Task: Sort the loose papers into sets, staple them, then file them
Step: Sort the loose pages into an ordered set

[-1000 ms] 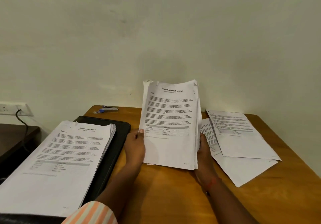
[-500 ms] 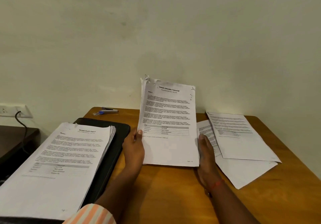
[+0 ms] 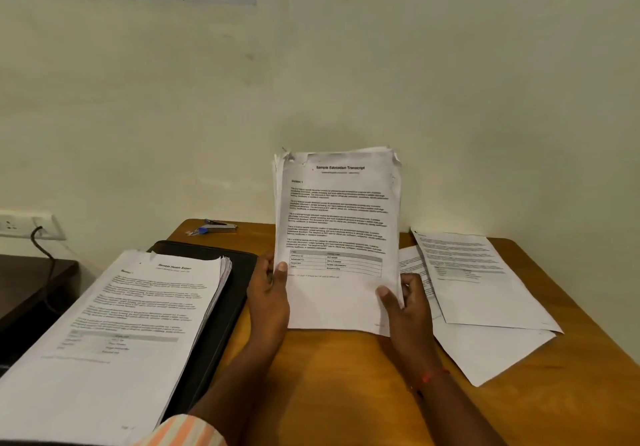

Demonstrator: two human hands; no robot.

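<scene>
A stack of papers (image 3: 339, 237) is held upright over the bench (image 3: 346, 393) — its left edge is gripped by the left hand (image 3: 268, 302), its right edge by the right hand (image 3: 407, 310). A stapler (image 3: 218, 228) is seen behind.

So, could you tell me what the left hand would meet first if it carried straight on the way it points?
Probably the cream wall behind the wooden table: the left hand, gripping the white printed sheaf, points right of the silver-and-blue stapler. Depth is unclear.
</scene>
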